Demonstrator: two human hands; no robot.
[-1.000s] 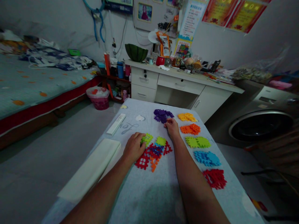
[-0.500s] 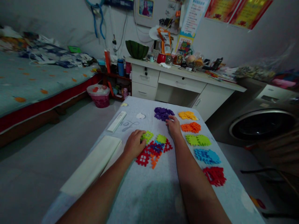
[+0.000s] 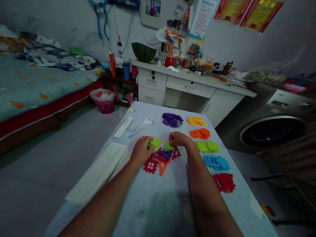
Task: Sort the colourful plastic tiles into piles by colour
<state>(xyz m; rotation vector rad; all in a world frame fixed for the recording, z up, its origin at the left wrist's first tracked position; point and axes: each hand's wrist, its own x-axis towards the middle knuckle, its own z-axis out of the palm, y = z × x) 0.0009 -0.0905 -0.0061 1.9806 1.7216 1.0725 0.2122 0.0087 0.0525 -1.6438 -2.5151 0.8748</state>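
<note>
My left hand (image 3: 142,150) has its thumb and fingers closed on the edge of a light-green interlocking tile with a window cutout (image 3: 155,142). Bent at the wrist, my right hand (image 3: 178,138) has curled fingers at a plain light-green interlocking tile (image 3: 168,145); its fingertips are partly hidden. Just below both hands lies a mixed pile of red, blue, purple and orange tiles, among them a red window tile (image 3: 150,166) and an orange tile (image 3: 162,168). A purple tile pile (image 3: 172,120) sits beyond my right hand.
Along the table's right side run piles of yellow (image 3: 197,121), orange (image 3: 200,133), green (image 3: 207,146), blue (image 3: 216,163) and red tiles (image 3: 224,182). A folded white cloth (image 3: 97,171) and a white box (image 3: 123,127) lie on the left. Behind stands a desk (image 3: 153,82).
My right hand has moved from the purple pile back toward me and left, onto the plain green tile. My left hand stays at the green window tile. The view has shifted slightly.
</note>
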